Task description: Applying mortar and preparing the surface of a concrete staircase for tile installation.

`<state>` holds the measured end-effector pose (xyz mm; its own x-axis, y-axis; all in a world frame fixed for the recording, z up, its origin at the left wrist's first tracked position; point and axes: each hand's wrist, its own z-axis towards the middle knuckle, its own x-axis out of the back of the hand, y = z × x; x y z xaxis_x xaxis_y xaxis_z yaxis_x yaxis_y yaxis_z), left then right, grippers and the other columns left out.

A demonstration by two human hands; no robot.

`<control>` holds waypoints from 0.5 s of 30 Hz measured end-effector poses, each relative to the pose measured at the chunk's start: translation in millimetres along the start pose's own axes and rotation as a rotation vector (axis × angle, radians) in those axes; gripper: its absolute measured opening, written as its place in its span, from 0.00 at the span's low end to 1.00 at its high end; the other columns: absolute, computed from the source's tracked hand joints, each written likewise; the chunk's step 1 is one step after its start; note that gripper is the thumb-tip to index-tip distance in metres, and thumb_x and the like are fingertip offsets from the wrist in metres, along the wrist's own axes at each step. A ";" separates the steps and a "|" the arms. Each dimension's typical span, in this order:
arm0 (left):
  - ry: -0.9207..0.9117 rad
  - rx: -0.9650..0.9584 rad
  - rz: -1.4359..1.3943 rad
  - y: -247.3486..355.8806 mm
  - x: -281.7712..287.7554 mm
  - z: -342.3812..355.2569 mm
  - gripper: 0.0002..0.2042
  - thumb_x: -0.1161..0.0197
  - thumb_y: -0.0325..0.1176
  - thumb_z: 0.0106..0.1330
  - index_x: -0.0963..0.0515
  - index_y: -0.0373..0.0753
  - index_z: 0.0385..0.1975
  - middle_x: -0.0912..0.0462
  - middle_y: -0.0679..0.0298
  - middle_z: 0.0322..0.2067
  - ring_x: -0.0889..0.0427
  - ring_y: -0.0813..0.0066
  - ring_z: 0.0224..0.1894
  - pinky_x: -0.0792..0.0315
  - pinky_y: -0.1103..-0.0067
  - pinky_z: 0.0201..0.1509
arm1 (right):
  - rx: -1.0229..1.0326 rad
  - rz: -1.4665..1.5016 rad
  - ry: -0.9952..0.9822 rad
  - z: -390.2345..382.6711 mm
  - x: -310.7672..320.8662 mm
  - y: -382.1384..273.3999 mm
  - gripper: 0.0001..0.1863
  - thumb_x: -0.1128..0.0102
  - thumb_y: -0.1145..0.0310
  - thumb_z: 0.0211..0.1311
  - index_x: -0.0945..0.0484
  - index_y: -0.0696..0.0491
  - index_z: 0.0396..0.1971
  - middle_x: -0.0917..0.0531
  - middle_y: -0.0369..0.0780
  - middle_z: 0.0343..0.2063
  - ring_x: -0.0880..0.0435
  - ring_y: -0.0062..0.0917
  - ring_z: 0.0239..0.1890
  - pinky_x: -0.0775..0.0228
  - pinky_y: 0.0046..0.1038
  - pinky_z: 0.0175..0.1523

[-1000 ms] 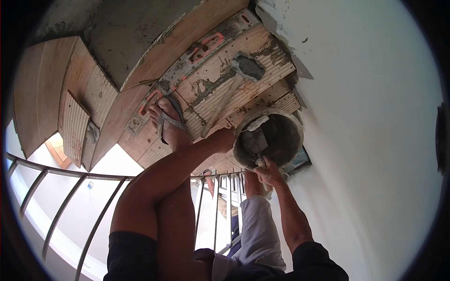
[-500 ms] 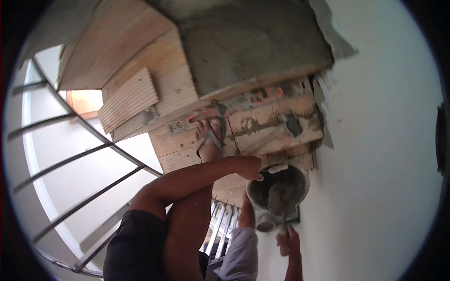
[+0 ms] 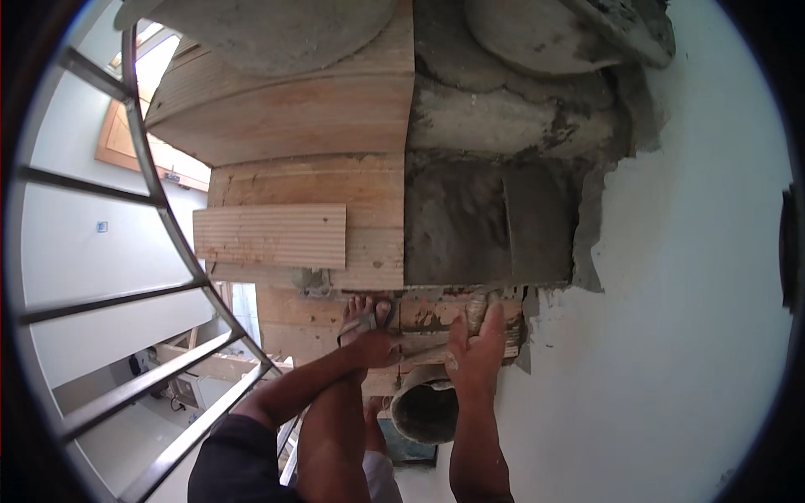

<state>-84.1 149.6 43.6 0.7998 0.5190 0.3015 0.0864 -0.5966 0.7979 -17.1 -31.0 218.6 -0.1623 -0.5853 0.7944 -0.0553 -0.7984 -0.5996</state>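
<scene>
My right hand point(image 3: 475, 356) reaches to the stair edge beyond the bucket, its fingers closed about the ridged, mortar-smeared handle point(image 3: 476, 312) of a trowel. I cannot make out the trowel's blade. Crossing over my bent knee, my left forearm ends in a closed left hand point(image 3: 381, 349) beside my sandalled foot point(image 3: 366, 318). A pale strip runs from near its fingers toward my right hand; whether the left hand holds it is unclear. Below both hands stands a mortar-stained bucket point(image 3: 401, 417), dark inside. Wet grey mortar point(image 3: 457, 222) covers the step just above my right hand.
Wood-look ridged tiles cover the left part of the steps, with a loose tile piece point(image 3: 277, 235) on one. A metal railing point(image 3: 178, 226) curves along the left over a drop. The white wall point(image 3: 671, 277) bounds the right. Rounded grey shapes point(image 3: 285, 38) sit on higher steps.
The trowel has come out of the bucket and up to the stair edge in my right hand. My left hand has left the bucket's rim and moved left. The view has shifted.
</scene>
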 end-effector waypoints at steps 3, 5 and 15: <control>0.262 -0.017 0.133 0.0 15.4 -6.9 0.16 0.39 0.48 0.64 0.18 0.49 0.46 0.15 0.50 0.39 0.18 0.42 0.46 0.31 0.52 0.55 | -0.305 0.337 -0.089 7.2 -7.1 -29.8 0.23 0.40 0.65 0.70 0.31 0.64 0.56 0.22 0.46 0.47 0.25 0.26 0.49 0.32 0.28 0.56; 0.397 -0.094 0.159 1.8 22.6 -2.8 0.14 0.39 0.46 0.64 0.19 0.45 0.43 0.14 0.52 0.32 0.14 0.48 0.38 0.21 0.62 0.45 | -0.271 0.479 -0.041 7.4 -4.3 -19.1 0.19 0.42 0.63 0.71 0.29 0.62 0.51 0.21 0.42 0.40 0.25 0.25 0.43 0.33 0.27 0.52; 0.595 -0.133 0.414 6.3 24.8 -1.3 0.10 0.38 0.48 0.61 0.19 0.50 0.33 0.15 0.53 0.32 0.16 0.43 0.39 0.30 0.48 0.54 | -0.549 0.497 -0.587 128.7 34.9 -12.3 0.24 0.57 0.45 0.77 0.27 0.54 0.41 0.25 0.36 0.22 0.25 0.18 0.19 0.32 0.25 0.22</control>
<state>-64.4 159.5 56.7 0.2904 0.5342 0.7939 -0.2563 -0.7559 0.6024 104.7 -59.9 266.3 0.2214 -0.9378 0.2675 -0.5937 -0.3473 -0.7259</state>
